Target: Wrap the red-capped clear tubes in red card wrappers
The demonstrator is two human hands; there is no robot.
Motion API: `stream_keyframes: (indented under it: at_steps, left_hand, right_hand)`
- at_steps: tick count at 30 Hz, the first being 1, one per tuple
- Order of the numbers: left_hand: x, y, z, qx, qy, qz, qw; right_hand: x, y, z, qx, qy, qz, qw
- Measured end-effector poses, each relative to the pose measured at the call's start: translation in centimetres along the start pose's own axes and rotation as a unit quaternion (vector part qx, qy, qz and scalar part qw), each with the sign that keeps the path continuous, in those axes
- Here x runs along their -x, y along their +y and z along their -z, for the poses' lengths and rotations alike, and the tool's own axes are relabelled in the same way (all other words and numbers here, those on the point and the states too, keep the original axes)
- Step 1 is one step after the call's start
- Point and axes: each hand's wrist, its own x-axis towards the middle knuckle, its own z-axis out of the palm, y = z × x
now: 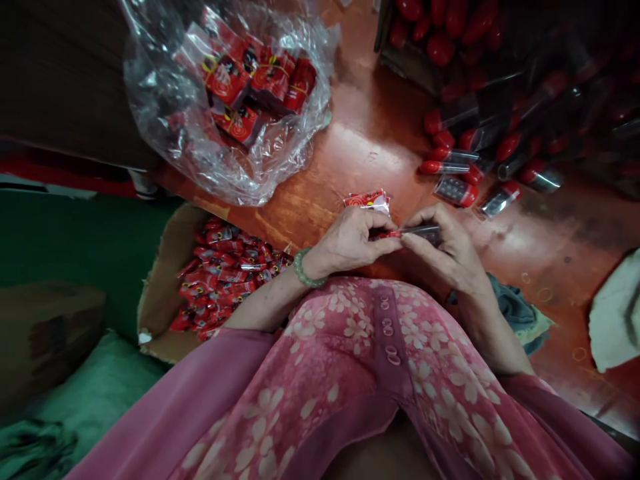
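Note:
Both hands meet over a red-brown floor and hold a small transparent tube with a red tip. My left hand, with a green bead bracelet at the wrist, pinches the red end. My right hand grips the darker body. A small red-and-white foil packet sits just beyond my left hand's knuckles. Whether it touches that hand or is held cannot be told.
A cardboard box of red packets lies to the left. A transparent plastic bag holds more packets at the back. Several red-tipped tubes are scattered at the right, with a crate of red items behind them.

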Motion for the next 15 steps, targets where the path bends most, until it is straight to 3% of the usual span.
stream_keyframes:
  at_steps: [3,6,11,15]
  left_hand:
    - [0.1,0.0,0.0,-0.007,0.008,-0.003,1.000]
    - [0.2,-0.2,-0.2,0.033,-0.012,0.010,0.999]
    - [0.3,-0.1,-1.1,0.078,-0.057,0.031,0.995]
    - [0.2,0.0,-1.4,0.107,-0.052,0.043,0.992]
  right_hand:
    - [0.1,0.2,-0.2,-0.030,0.011,-0.032,0.999]
    - [0.3,-0.1,-0.1,-0.006,0.015,-0.016,1.000]
    - [0.3,-0.6,0.8,0.012,-0.034,-0.005,0.999]
    - [0.5,0.3,0.8,-0.051,-0.028,-0.065,0.996]
